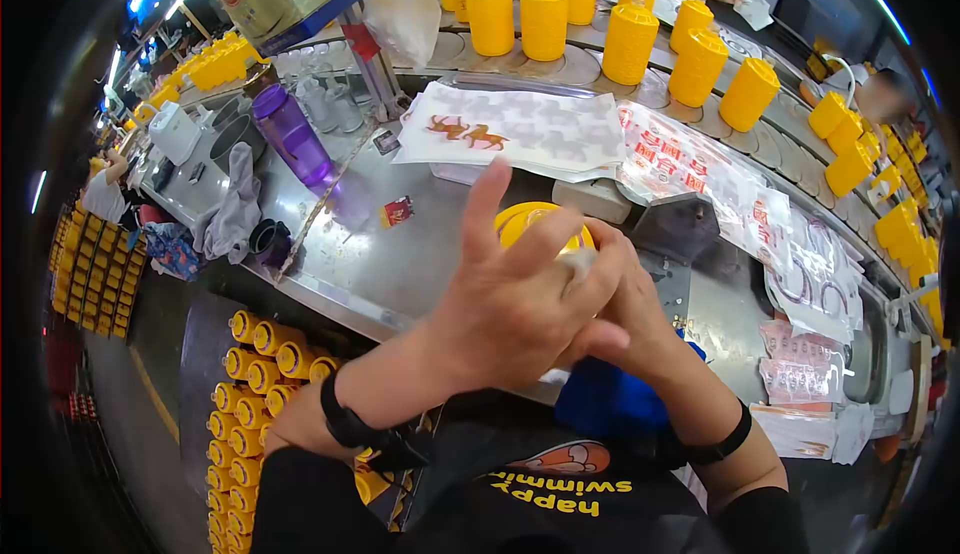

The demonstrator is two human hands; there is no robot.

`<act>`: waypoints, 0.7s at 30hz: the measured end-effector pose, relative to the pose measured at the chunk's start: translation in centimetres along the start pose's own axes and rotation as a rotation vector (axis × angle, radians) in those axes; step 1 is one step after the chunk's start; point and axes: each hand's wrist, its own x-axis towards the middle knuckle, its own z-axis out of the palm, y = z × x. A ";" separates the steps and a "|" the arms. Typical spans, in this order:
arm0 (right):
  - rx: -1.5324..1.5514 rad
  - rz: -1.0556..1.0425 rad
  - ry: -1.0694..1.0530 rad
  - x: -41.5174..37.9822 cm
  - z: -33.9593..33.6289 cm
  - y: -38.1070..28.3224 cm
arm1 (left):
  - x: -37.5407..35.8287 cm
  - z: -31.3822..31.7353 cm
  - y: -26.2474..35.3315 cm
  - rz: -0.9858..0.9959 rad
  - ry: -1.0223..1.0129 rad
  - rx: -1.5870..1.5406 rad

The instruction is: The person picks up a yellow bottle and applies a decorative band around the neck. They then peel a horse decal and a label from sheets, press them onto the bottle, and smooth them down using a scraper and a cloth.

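My left hand [510, 299] and my right hand [630, 299] are together over the bench, the left overlapping the right. The left hand's fingers are spread, one pointing up and the thumb stretched rightward. Bent fingers of the right hand close in behind it, and I cannot tell what they hold. A small whitish piece [578, 260] shows among the fingers. Just beyond the hands is a yellow container [520, 222], mostly covered by them. A white sheet [545, 129] with brown horse-shaped figures lies past it.
Yellow bottles [630, 44] stand along a conveyor [560, 69] at the back. Red-printed sheets [690, 169] and a dark block [680, 222] lie to the right. A purple bottle [290, 134] and a grey cloth [232, 204] are at left. More yellow bottles [262, 376] fill the lower left.
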 end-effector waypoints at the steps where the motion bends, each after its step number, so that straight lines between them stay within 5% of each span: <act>1: -0.028 -0.055 0.019 -0.1 0.1 0.4 | 1.0 0.0 -0.6 0.032 -0.070 0.045; 7: -0.016 0.098 -0.107 0.3 -0.8 -1.1 | 0.1 1.1 -5.4 -0.212 -0.043 -0.399; 10: -0.031 0.241 -0.242 -0.6 -2.0 -0.7 | -5.5 4.0 -3.6 -0.477 -0.025 -1.046; 13: -0.063 0.207 -0.266 -1.3 -2.5 -0.1 | -6.0 5.7 -1.5 -0.536 0.114 -1.102; 17: 0.022 0.234 -0.120 -1.4 -6.7 -3.1 | -1.2 5.2 -1.0 -0.653 0.034 -1.467; 21: 0.073 0.384 -0.073 -5.4 -10.6 -2.2 | 3.2 6.6 3.5 -0.842 -0.305 -1.988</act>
